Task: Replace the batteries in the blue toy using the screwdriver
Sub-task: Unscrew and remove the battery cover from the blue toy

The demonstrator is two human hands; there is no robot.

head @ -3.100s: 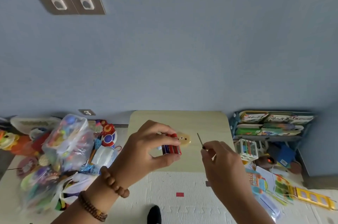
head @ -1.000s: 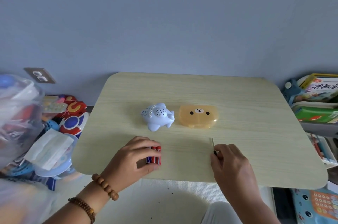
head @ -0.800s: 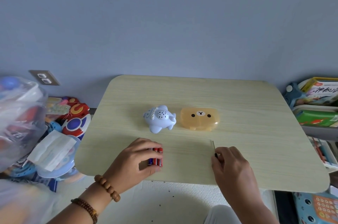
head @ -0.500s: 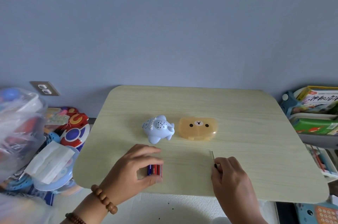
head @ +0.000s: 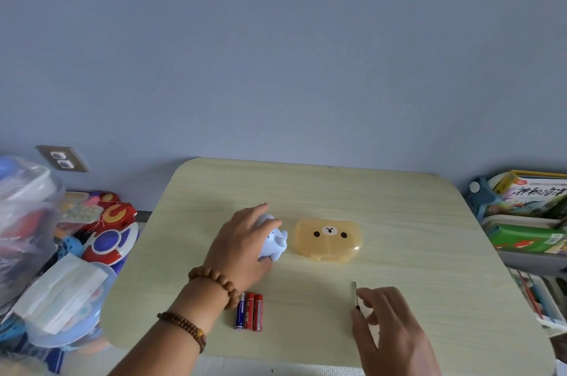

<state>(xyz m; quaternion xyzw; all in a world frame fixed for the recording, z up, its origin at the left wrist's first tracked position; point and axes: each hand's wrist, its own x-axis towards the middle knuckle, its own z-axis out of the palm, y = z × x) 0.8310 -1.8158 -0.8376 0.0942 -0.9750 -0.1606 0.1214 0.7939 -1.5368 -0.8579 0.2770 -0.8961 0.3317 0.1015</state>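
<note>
The blue toy [head: 274,243] stands near the middle of the pale wooden table [head: 414,222]. My left hand [head: 242,248] is over it, with fingers and thumb curled round its body. Three batteries [head: 249,311], one blue and two red, lie side by side near the front edge, just beside my left wrist. My right hand [head: 388,326] rests on the table at the front right and pinches the thin screwdriver [head: 355,294], whose tip points away from me.
An orange bear-face case [head: 327,241] lies shut just right of the toy. Toys and a clear plastic bin [head: 27,216] crowd the floor at the left. A rack of books [head: 530,216] stands at the right. A wall outlet [head: 63,158] is at the back left.
My left hand has let go of the batteries, which now lie on the table, and has moved forward to take hold of the blue toy. My right hand has stayed with the screwdriver.
</note>
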